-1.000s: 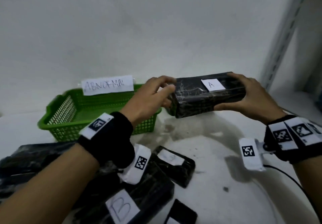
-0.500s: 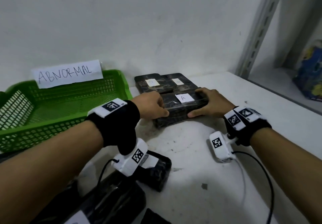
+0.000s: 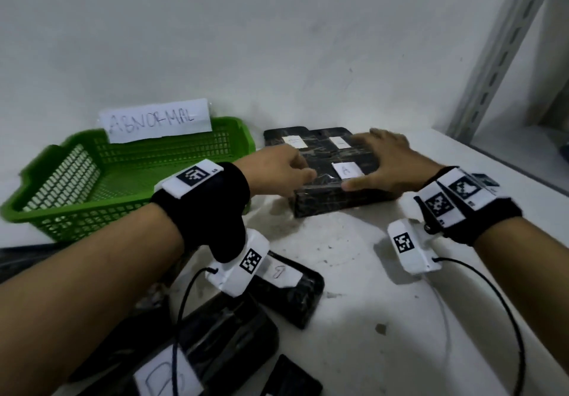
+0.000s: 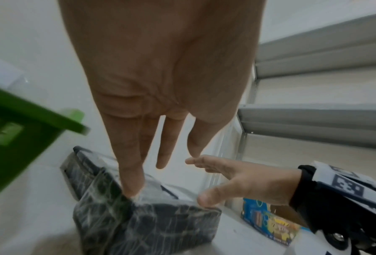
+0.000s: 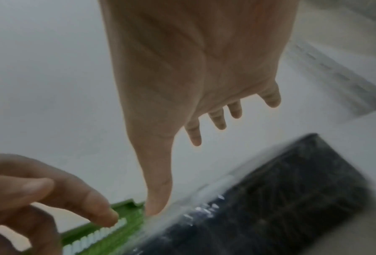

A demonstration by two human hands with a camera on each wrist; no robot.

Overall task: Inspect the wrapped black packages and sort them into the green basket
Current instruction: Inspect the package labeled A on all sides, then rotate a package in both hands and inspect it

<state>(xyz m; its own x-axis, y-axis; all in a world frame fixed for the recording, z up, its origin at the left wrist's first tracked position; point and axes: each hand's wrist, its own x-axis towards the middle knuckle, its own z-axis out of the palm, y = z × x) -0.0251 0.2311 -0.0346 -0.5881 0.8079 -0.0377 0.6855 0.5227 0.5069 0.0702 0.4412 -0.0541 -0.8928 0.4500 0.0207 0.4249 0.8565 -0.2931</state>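
The package marked A (image 3: 335,186) lay flat on the white table (image 3: 385,288), just right of the green basket (image 3: 77,180) and touching the front of two other labelled packages (image 3: 311,140) set against the wall. The left hand (image 3: 277,171) was at its left end, fingers straight and slightly spread; in the left wrist view one fingertip (image 4: 131,191) pressed on the wrapped top near the corner while the other fingers stood clear of it. The right hand (image 3: 388,161) hovered flat over the right end, fingers spread and apart, its thumb (image 3: 354,184) touching the top front edge; it gripped nothing. The basket carried a paper sign reading ABNORMAL (image 3: 155,120) on its back rim, and nothing showed inside it. More black packages (image 3: 286,288) lay at the near left of the table, partly under the left forearm, two with handwritten labels. Black wristbands with square printed markers sat on both wrists.
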